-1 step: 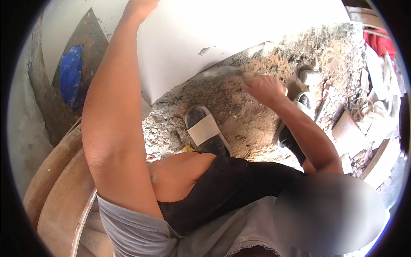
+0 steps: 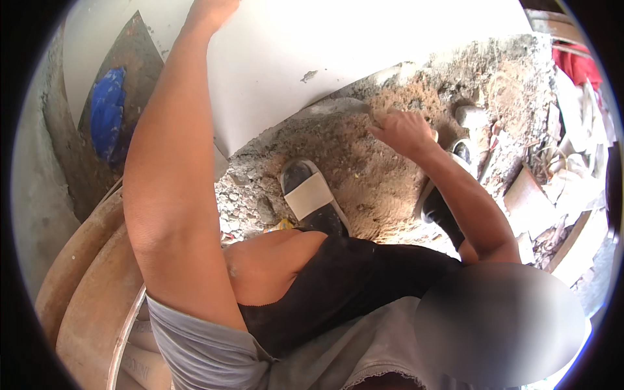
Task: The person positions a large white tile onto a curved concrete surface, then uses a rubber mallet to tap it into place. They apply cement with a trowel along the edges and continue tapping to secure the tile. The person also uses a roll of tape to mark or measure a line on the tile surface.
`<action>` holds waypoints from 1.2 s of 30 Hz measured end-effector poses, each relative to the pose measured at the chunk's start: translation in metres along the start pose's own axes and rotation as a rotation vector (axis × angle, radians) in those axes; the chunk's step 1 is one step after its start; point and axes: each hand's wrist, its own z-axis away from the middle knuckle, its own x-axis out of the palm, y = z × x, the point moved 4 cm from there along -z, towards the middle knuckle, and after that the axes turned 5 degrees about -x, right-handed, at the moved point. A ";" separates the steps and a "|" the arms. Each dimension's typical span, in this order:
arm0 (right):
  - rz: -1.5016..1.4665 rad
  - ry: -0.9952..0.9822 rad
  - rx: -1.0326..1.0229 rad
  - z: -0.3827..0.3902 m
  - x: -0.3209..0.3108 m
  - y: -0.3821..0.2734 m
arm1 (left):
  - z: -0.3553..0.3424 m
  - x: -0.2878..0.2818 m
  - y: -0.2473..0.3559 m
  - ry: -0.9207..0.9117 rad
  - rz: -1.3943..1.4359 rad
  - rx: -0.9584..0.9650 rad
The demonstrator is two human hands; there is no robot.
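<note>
Brown, curved rims (image 2: 84,302) sit nearest, beside the left forearm; a cream-strapped sandal (image 2: 309,197) stands a little farther out on rough, crumbly ground (image 2: 370,156). Beyond it the right hand (image 2: 406,135) is curled closed around what seems to be the near end of a thin grey blade (image 2: 335,106). That blade points leftward from the fist, its long axis roughly crosswise and near the lower border of a white surface (image 2: 279,71); whether it touches there, I cannot tell. Rough ground spans between blade and sandal, while a grey stone (image 2: 471,117) limits the room just right of the fist. Farthest out, the left hand (image 2: 214,14) lies over the white surface, well apart from the blade; its fingers are cut off, so spread and grip cannot be told.
</note>
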 end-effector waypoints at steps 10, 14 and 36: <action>0.044 -0.040 0.021 0.022 -0.009 0.072 | 0.004 -0.009 0.004 0.036 -0.044 -0.035; 0.130 0.002 -0.040 0.054 0.004 0.058 | -0.002 -0.006 -0.018 0.009 -0.015 -0.024; 0.040 -0.031 0.029 0.005 -0.013 0.047 | 0.013 -0.014 -0.004 0.082 -0.059 -0.162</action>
